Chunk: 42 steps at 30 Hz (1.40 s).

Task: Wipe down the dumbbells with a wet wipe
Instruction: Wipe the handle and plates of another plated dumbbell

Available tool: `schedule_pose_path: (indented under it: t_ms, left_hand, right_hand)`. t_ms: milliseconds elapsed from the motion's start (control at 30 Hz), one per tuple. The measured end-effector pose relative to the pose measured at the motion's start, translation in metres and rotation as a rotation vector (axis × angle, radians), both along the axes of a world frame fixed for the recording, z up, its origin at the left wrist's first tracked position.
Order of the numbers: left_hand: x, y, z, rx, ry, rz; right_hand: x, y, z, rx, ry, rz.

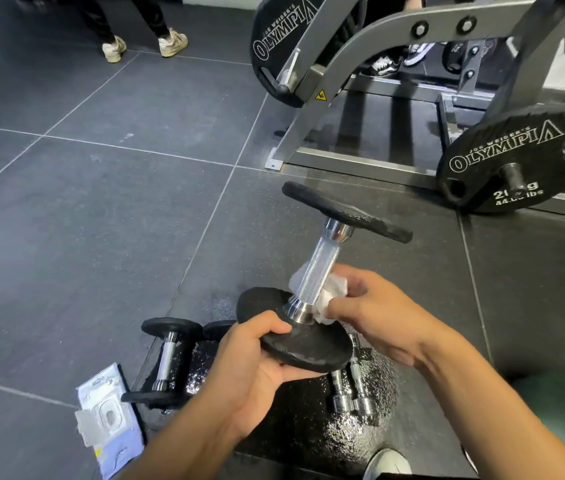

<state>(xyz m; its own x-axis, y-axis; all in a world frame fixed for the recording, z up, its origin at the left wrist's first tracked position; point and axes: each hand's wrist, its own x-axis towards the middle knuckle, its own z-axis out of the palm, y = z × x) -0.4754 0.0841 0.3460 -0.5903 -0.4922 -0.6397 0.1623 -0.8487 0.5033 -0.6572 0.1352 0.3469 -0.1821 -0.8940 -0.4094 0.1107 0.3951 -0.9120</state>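
Black rubber-plated chrome-handled dumbbell [315, 271] tilted; my left hand [257, 362] fingers clamp lower plate, right hand [374, 313] fingers pinch crumpled white wet wipe [329, 296] against handle.

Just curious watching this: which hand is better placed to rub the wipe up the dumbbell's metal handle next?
Probably the right hand: it already presses the white wipe against the handle near its lower end. The left hand grips the dumbbell's lower plate, steadying it.

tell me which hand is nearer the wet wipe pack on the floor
Left. The left hand grips the held dumbbell's lower plate, just right of the pack; the right hand wipes farther right.
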Motion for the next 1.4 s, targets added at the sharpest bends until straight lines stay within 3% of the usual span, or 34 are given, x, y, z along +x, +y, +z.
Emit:
schedule_pose_path:
  t_ms: [133, 200, 300, 400, 500, 567, 633, 867, 967, 1067, 1200, 1400]
  left_hand:
    - [-0.002, 0.002, 0.002, 0.011, -0.026, 0.012]
    - [-0.002, 0.002, 0.004, 0.029, -0.02, 0.004]
    - [-0.003, 0.002, 0.006, 0.061, 0.009, -0.007]
    - [-0.003, 0.001, 0.007, 0.066, 0.022, -0.018]
    - [-0.002, 0.001, 0.008, 0.043, 0.012, -0.031]
    - [-0.001, 0.002, 0.008, 0.037, 0.001, -0.037]
    - [0.0, 0.004, 0.01, 0.046, 0.003, -0.05]
    - [-0.004, 0.01, 0.018, 0.125, 0.044, -0.093]
    - [-0.003, 0.01, 0.02, 0.145, 0.06, -0.102]
    - [0.0, 0.009, 0.021, 0.138, 0.065, -0.099]
    - [0.002, 0.009, 0.018, 0.132, 0.065, -0.085]
    - [0.003, 0.01, 0.019, 0.127, 0.073, -0.117]
  right_hand:
    - [-0.004, -0.001, 0.015, -0.139, -0.393, -0.209]
    - [-0.009, -0.001, 0.018, -0.174, -0.475, -0.283]
    - [-0.015, 0.003, 0.015, -0.182, -0.397, -0.184]
    - [-0.012, 0.009, 0.004, -0.096, -0.198, 0.003]
    - [-0.007, 0.007, -0.003, -0.027, 0.058, 0.027]
    - [-0.007, 0.004, -0.005, -0.002, 0.127, 0.02]
    - [-0.005, 0.001, -0.006, -0.014, 0.081, -0.046]
    - [-0.01, -0.013, 0.005, -0.278, -0.37, -0.493]
    - [-0.006, -0.013, 0.003, -0.281, -0.304, -0.308]
    - [-0.006, -0.009, -0.005, -0.146, -0.22, -0.141]
    - [-0.009, -0.003, -0.011, -0.02, 0.085, 0.221]
    - [-0.016, 0.001, -0.009, 0.0, 0.021, 0.187]
